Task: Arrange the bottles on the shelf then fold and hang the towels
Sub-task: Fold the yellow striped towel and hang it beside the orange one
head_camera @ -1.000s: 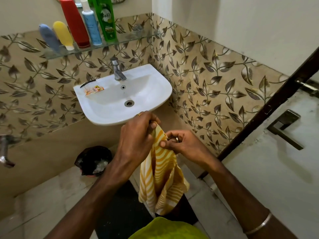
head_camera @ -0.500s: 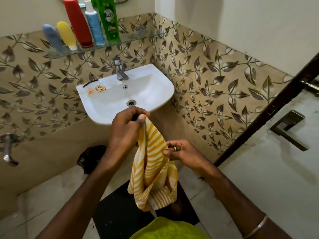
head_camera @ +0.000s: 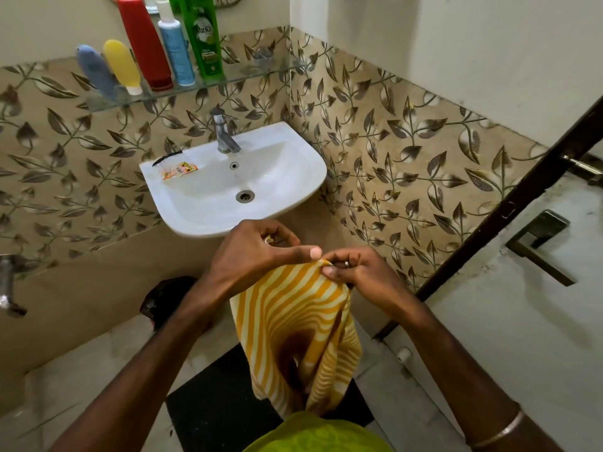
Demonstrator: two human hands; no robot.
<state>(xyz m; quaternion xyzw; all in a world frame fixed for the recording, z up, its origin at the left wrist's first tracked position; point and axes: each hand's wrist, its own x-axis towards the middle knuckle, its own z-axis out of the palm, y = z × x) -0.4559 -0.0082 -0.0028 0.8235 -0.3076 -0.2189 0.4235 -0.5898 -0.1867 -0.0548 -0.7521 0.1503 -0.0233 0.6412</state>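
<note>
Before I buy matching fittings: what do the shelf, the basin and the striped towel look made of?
Shelf: clear glass, tiles showing through it. Basin: glossy white ceramic by its sheen, probably. Striped towel: soft woven cloth, likely cotton; it drapes in folds.

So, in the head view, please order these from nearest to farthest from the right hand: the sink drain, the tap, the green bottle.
From the right hand:
1. Sink drain, in the basin just beyond the hands.
2. Tap, at the basin's back edge.
3. Green bottle, up on the shelf.
</note>
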